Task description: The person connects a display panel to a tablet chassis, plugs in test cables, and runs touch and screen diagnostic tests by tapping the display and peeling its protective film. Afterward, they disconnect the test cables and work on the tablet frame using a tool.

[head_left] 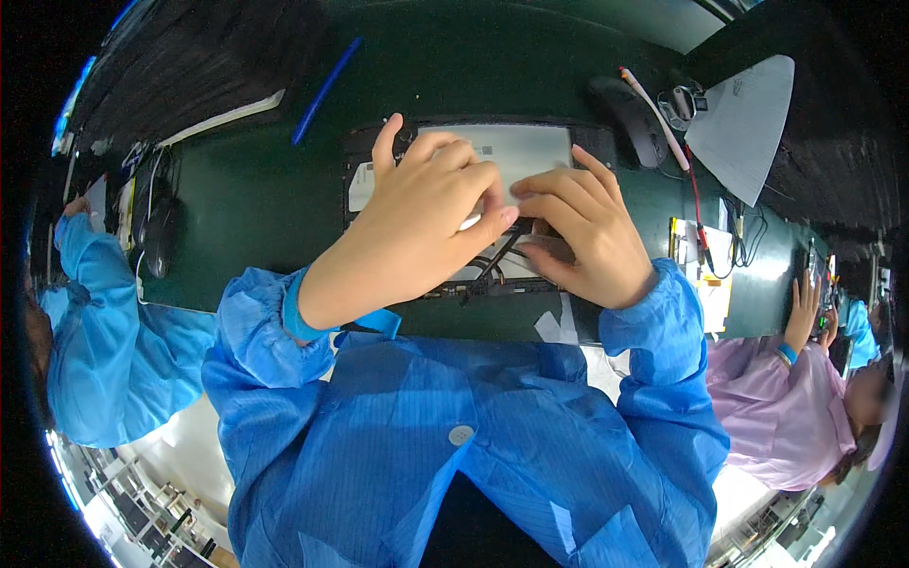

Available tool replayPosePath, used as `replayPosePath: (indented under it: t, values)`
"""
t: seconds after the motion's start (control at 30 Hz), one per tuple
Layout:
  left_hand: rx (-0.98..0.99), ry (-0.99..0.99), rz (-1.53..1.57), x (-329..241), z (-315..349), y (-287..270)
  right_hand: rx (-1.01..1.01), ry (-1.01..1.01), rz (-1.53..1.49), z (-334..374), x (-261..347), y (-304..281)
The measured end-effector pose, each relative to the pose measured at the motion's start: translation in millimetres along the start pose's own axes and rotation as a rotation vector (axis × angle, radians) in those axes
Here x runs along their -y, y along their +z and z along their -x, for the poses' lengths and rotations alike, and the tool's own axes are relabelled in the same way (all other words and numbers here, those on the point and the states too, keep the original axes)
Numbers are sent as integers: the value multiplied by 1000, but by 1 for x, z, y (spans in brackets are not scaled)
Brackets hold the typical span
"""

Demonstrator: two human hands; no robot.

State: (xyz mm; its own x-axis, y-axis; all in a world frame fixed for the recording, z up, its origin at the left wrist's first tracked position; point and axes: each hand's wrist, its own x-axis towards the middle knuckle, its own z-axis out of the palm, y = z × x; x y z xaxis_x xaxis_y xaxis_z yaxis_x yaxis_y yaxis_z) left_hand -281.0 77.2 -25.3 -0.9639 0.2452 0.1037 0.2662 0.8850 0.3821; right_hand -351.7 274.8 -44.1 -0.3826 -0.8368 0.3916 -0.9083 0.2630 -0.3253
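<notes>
In front of me on the dark green table lies an opened, flat electronic device with a black frame (360, 144) and a silver panel (530, 147). My left hand (417, 204) reaches over its middle with thumb and forefinger pinched, the little finger raised. What that pinch holds is too small to make out. Close by on the right, my right hand (597, 227) curves over the device with bent fingers. Something pale and thin shows by its thumb, but its kind is unclear. Black cables (488, 270) run along the device's near part, below the fingertips.
A blue stick (327, 92) lies far left. At right are a black mouse (630, 123), a white-and-red pen-like tool (655, 118), a fan-shaped white sheet (743, 128) and red-black leads (701, 237). White strips (559, 324) lie at the near edge. Co-workers sit on both sides.
</notes>
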Motion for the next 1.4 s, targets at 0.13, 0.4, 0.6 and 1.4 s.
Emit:
replayPosePath:
  t: [0.13, 0.4, 0.6, 1.4]
  values:
    - [-75, 40, 323, 16, -10, -38, -92, 190, -97, 6, -6, -5]
    - [-375, -442, 358, 97, 58, 3, -360, 648, -391, 49, -12, -8]
    - [-336, -565, 844, 76, 63, 0, -303, 695, -393, 46, -5, -9]
    - [58, -404, 1570, 88, 54, -31, 96, -132, -846, 60, 6, -64]
